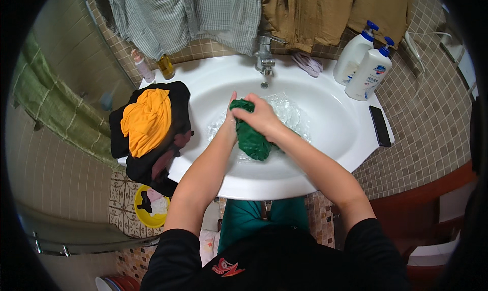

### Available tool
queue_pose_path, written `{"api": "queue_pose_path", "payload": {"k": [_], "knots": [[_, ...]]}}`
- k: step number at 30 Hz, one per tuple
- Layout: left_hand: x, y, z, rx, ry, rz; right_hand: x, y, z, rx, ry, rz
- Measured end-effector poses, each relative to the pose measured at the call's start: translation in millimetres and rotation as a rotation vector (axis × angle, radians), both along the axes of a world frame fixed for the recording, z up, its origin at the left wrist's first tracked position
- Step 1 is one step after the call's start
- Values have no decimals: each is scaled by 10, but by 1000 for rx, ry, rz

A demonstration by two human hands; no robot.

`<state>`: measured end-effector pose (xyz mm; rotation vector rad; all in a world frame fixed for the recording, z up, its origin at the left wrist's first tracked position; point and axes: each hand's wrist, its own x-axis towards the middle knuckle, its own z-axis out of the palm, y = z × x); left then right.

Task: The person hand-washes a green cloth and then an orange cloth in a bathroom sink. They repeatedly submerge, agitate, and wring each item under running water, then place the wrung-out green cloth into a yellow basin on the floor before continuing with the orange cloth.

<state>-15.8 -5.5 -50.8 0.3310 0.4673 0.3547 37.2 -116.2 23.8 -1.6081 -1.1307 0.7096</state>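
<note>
A wet green cloth (253,140) is bunched between both hands over the white washbasin (335,115), its lower part hanging at the rippling water (291,112). On its left side, my left hand (231,117) presses against the bundle, fingers pointing up. My right hand (261,114) grips the top of the cloth, thumb across it. The chrome faucet (265,56) stands behind them; no stream from it shows. Part of the cloth is hidden by my right wrist.
Yellow cloth (148,119) lies on black clothes (179,100) over the basin's left rim. Two pump bottles (368,75) and a black phone (379,126) rest at right. Shirts (225,16) hang above. A yellow basin (150,220) with cloths sits on the floor.
</note>
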Motion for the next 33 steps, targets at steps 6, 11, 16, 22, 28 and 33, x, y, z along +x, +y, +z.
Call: {"api": "queue_pose_path", "payload": {"k": [6,11,16,22,28,33], "knots": [[-21,-135,-26,291,161,114,-125,-52,-291,-21,-664,-165],[74,-164,-141,326,283,74,80,137,-444,9,-731,-306],[197,-234,22,400,336,23,941,278,-570,-427,-535,-375],[-174,367,-160,1116,1240,245,1367,541,-845,-320,105,-240],[-337,186,-91,1539,1622,-117,1041,377,-1264,-203,-571,169],[-402,295,-234,1532,1706,-387,1101,232,-888,-686,-844,108]]}}
